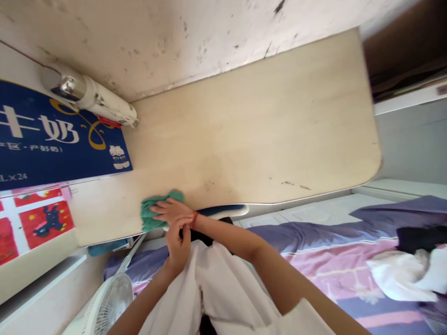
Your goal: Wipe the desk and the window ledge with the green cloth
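Observation:
My right hand [172, 210] presses flat, fingers spread, over a crumpled green cloth [147, 211] on the light wooden desktop [251, 125], near its front edge. A thin red bracelet [194, 217] circles that wrist. Close against the right wrist is my left hand [178, 242], its fingers curled and thumb bent. Its fingertips seem to touch the wrist; whether anything small is between them is hidden.
A blue milk carton [59, 144] and a white flask [104, 100] lie at the desk's left end, by a red picture [47, 218]. A white fan [111, 302] stands low left. Behind the desk rises a stained wall [195, 37]; bedding [331, 260] spreads right.

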The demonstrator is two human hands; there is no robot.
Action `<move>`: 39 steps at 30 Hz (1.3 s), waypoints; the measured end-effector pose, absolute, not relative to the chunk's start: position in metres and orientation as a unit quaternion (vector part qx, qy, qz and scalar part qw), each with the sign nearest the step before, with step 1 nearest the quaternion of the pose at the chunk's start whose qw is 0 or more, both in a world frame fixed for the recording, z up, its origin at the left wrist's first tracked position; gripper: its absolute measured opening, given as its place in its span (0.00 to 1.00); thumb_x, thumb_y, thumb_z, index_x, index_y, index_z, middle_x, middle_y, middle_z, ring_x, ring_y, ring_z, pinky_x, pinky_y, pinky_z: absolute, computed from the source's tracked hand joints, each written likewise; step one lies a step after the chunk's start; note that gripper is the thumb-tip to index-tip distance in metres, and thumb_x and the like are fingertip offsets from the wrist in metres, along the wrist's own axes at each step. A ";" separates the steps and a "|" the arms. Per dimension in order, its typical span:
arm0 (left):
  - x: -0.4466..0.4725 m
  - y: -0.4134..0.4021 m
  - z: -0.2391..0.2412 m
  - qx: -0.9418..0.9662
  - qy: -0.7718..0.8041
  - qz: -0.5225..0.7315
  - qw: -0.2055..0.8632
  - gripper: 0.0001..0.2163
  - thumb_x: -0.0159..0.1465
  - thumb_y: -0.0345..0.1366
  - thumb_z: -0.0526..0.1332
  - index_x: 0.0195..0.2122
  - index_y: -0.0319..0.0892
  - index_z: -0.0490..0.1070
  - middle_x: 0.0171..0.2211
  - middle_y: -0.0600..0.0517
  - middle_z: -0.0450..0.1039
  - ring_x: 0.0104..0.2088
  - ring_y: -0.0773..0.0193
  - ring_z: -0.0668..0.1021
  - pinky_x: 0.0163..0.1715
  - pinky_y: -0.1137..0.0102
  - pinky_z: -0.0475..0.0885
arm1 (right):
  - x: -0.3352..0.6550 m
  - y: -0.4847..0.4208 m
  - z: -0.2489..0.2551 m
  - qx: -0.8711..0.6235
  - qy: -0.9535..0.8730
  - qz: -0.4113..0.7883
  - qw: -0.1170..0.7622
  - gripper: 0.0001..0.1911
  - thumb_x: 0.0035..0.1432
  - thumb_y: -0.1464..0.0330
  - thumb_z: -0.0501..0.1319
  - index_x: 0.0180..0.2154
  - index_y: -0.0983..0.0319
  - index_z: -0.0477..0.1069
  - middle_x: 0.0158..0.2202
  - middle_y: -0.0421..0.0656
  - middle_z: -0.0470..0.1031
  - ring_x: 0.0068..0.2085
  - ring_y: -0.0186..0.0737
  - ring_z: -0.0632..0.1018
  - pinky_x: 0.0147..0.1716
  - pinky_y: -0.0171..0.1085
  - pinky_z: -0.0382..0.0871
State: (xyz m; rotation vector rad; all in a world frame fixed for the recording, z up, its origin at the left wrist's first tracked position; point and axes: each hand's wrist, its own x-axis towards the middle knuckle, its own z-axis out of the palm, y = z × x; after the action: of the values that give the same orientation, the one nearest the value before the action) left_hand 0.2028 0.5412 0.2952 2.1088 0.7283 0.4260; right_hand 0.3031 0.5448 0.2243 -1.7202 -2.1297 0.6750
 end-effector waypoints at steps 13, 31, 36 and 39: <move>0.242 0.460 0.279 0.717 0.325 0.071 0.613 0.08 0.74 0.33 0.58 0.47 0.44 0.78 0.43 0.48 0.83 0.44 0.62 0.84 0.48 0.68 0.79 | 0.600 0.148 0.201 -0.973 0.201 0.037 0.103 0.40 0.62 0.77 0.52 0.75 0.70 0.63 0.76 0.68 0.50 0.71 0.73 0.59 0.62 0.66 0.57; 0.020 0.530 0.299 0.659 0.539 0.152 0.502 0.08 0.70 0.41 0.63 0.42 0.43 0.79 0.39 0.47 0.84 0.41 0.60 0.85 0.44 0.67 0.80 | 0.177 0.631 0.231 -0.716 -0.595 0.273 0.243 0.30 0.75 0.75 0.52 0.74 0.56 0.65 0.80 0.42 0.49 0.76 0.55 0.57 0.71 0.55 0.58; 0.031 0.517 0.300 0.654 0.540 0.146 0.509 0.08 0.69 0.42 0.64 0.41 0.44 0.79 0.39 0.48 0.83 0.41 0.59 0.85 0.45 0.66 0.80 | 0.198 0.641 0.224 -0.596 -0.698 0.303 0.259 0.30 0.70 0.81 0.51 0.66 0.58 0.75 0.77 0.40 0.58 0.76 0.54 0.59 0.73 0.56 0.49; 0.062 0.488 0.295 0.646 0.515 0.116 0.552 0.09 0.69 0.43 0.64 0.42 0.44 0.78 0.39 0.47 0.83 0.42 0.58 0.85 0.46 0.64 0.81 | 0.247 0.579 0.217 -0.618 -0.700 0.264 0.241 0.28 0.72 0.79 0.53 0.66 0.56 0.76 0.77 0.44 0.58 0.75 0.52 0.61 0.72 0.54 0.54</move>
State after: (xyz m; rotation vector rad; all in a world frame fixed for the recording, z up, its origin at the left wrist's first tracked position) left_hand 0.0622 0.4882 0.2950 1.5275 1.2174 0.2732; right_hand 0.2466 0.5794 0.2172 -1.6896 -1.9163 0.7230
